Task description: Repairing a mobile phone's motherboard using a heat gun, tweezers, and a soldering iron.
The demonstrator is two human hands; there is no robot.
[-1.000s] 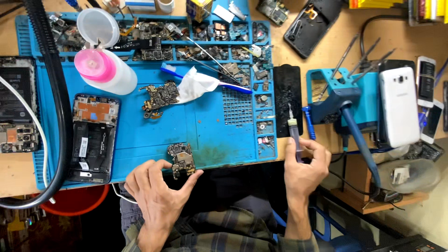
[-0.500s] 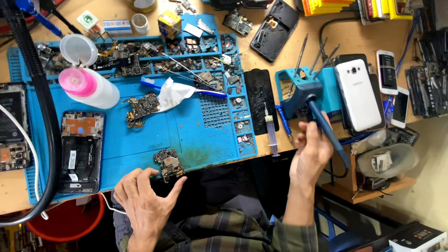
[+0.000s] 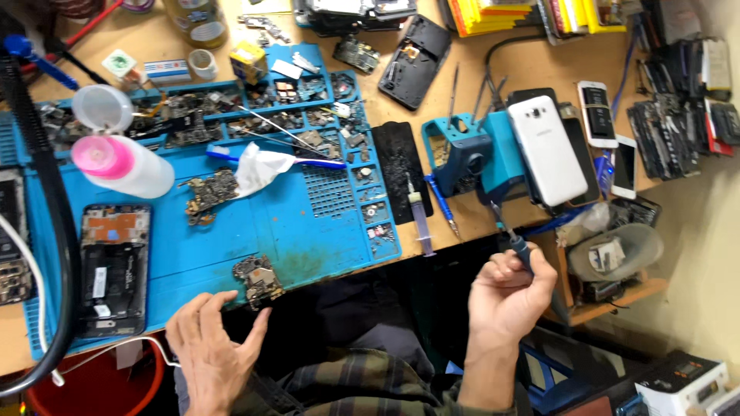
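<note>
My left hand point(image 3: 210, 344) rests at the near edge of the blue work mat point(image 3: 308, 231), fingers spread and holding nothing. Its fingertips lie just left of a small bare circuit board point(image 3: 258, 280) at the mat's front edge. My right hand point(image 3: 507, 296) hovers off the bench to the right, shut on the dark handle of a soldering iron point(image 3: 515, 243) whose tip points up toward the blue iron stand point(image 3: 469, 158). A syringe point(image 3: 418, 220) lies on the bench between the mat and the stand.
On the mat lie an opened phone body point(image 3: 114, 270), another circuit board point(image 3: 210, 194), a toothbrush with white cloth point(image 3: 262, 164), a pink-capped bottle point(image 3: 123, 166) and trays of small parts. A white phone point(image 3: 547, 149) leans on the stand. Several phones lie at right.
My right hand has let go of the syringe, which now lies on the bench, and has taken hold of the soldering iron. My left hand has come off the small circuit board. The view has swung right.
</note>
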